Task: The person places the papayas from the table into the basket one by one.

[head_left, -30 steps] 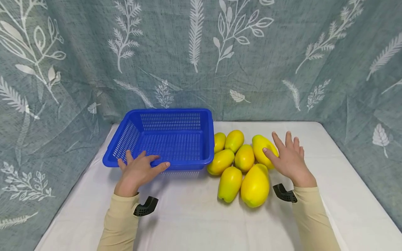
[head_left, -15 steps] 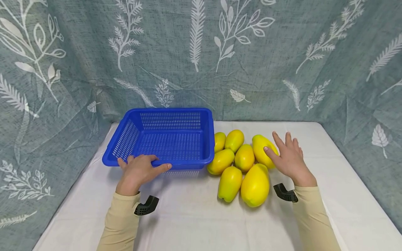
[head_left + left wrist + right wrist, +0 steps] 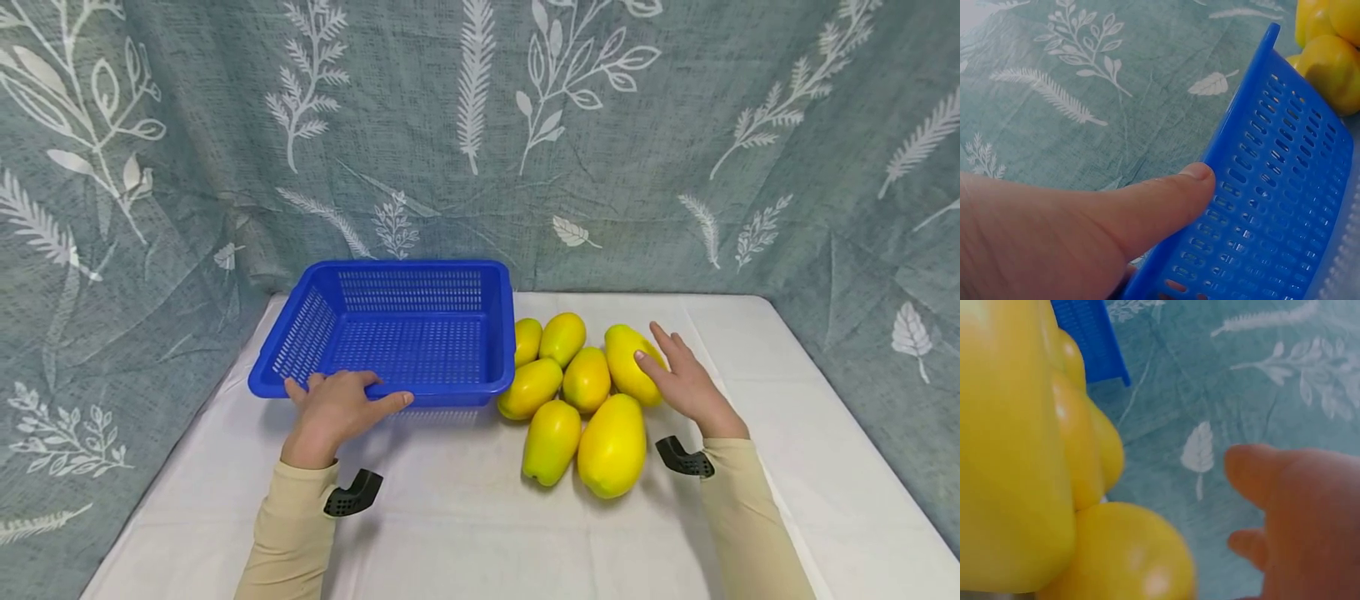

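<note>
A blue slotted plastic basket (image 3: 420, 389) stands on the left half of the table. My left hand (image 3: 333, 412) grips its near rim, the thumb outside and the fingers over the inner side, partly hidden. In the left wrist view the thumb (image 3: 1169, 203) presses against the slotted wall. Several yellow mangoes with greenish patches lie in a group right of the basket. Beside the back right mango (image 3: 628, 362) is my right hand (image 3: 693, 387), its fingers extended and holding nothing. Whether it touches that mango, I cannot tell. The largest fruit (image 3: 612, 446) lies at the front right.
A white cloth (image 3: 465, 533) covers the table. Grey-green curtains (image 3: 420, 100) with white leaf prints hang behind and at both sides. The leftmost mangoes (image 3: 529, 388) lie close against the basket's right side. Black wrist mounts (image 3: 354, 493) sit at both sleeves.
My left fingers, outstretched over the near rim before, have come down and curled over it. My right hand has turned slightly, its fingers now closer together. Basket and mangoes stay in place.
</note>
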`<state>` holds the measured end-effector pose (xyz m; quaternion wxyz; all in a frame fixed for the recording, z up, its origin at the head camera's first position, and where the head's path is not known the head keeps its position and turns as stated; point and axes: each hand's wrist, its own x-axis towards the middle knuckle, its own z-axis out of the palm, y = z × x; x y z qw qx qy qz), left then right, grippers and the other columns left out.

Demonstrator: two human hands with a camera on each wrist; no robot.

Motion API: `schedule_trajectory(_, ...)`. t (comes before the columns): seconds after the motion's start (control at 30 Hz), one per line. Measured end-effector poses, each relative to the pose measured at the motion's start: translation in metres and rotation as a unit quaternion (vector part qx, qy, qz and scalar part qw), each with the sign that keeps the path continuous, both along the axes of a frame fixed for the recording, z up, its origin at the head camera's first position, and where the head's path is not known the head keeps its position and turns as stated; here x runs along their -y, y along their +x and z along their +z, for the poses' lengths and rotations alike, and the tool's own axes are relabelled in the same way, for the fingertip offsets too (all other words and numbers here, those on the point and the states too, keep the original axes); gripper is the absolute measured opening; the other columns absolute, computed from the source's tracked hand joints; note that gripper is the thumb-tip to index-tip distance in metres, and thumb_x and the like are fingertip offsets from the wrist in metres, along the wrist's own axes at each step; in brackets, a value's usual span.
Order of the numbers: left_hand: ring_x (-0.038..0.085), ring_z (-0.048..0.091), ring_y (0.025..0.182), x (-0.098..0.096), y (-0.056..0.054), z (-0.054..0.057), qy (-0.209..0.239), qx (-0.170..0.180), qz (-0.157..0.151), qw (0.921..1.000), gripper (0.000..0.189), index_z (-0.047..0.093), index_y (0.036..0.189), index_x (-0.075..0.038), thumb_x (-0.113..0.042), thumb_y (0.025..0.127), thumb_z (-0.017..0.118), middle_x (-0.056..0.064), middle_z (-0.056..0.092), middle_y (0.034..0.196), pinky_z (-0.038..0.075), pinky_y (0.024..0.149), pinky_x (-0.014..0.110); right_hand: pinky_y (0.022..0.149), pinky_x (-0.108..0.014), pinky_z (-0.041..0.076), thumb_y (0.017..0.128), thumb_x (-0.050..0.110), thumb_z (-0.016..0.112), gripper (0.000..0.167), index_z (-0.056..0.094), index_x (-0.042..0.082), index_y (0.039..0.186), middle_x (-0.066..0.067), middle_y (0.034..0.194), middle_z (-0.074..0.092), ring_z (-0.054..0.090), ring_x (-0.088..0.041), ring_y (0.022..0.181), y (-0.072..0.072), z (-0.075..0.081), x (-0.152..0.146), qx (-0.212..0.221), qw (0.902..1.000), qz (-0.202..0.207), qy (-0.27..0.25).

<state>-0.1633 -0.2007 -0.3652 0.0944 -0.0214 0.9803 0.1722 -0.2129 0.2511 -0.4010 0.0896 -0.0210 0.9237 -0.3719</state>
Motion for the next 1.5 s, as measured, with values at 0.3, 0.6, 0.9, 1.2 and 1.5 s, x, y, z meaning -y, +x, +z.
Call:
schedule_trajectory(0.3,0.069,0.034,0.133,-0.001,-0.002,-0.003,0.007,-0.004,0.003,1.0,0.083,0.06,0.14,-0.002,-0.068,0.089,0.061,0.025,0.059,0.143,-0.002,0.107,0.088,0.123,-0.069,0.018,0.108,0.046,0.043,0.071,0.01,0.019,0.166,-0.021,0.171,0.007,0.008,-0.048,0.157,-0.015,-0.028,-0.013,0.012,0.9917,-0.025,-0.125)
schedule_trajectory(0.6,0.069,0.035,0.133,0.0,0.0,-0.002,0.004,-0.003,0.004,1.0,0.085,0.06,0.14,-0.003,-0.07,0.088,0.061,0.026,0.059,0.143,-0.002,0.106,0.089,0.121,-0.062,0.029,0.106,0.033,0.054,0.068,0.023,0.016,0.164,-0.02,0.17,0.016,0.017,-0.045,0.156,-0.021,-0.032,-0.018,0.017,0.9888,0.02,-0.147)
schedule_trajectory(0.9,0.067,0.035,0.134,0.006,0.002,0.001,0.009,-0.007,0.007,0.9999,0.084,0.06,0.141,-0.003,-0.069,0.089,0.061,0.025,0.058,0.143,-0.002,0.106,0.089,0.075,-0.029,0.056,0.104,0.032,0.057,0.069,0.025,0.016,0.163,-0.027,0.166,0.021,0.052,-0.039,0.127,-0.021,-0.026,-0.014,0.026,0.9892,0.014,-0.143)
schedule_trajectory(1.2,0.06,0.044,0.131,0.007,0.002,-0.004,0.01,-0.023,0.01,0.9996,0.08,0.064,0.137,-0.006,-0.068,0.087,0.063,0.022,0.063,0.139,0.001,0.108,0.088,0.077,-0.025,0.056,0.107,0.036,0.052,0.07,0.018,0.015,0.164,-0.017,0.156,0.035,0.056,-0.006,0.099,-0.013,-0.023,-0.028,0.049,0.9653,-0.054,-0.251)
schedule_trajectory(1.5,0.06,0.041,0.134,0.001,0.0,-0.002,0.014,-0.016,0.009,0.9997,0.079,0.063,0.139,-0.006,-0.067,0.088,0.064,0.022,0.062,0.141,-0.001,0.108,0.087,0.074,-0.025,0.058,0.105,0.032,0.055,0.072,0.017,0.024,0.165,-0.016,0.166,0.017,0.056,-0.007,0.102,-0.022,0.043,0.001,0.0,0.9233,-0.092,-0.373)
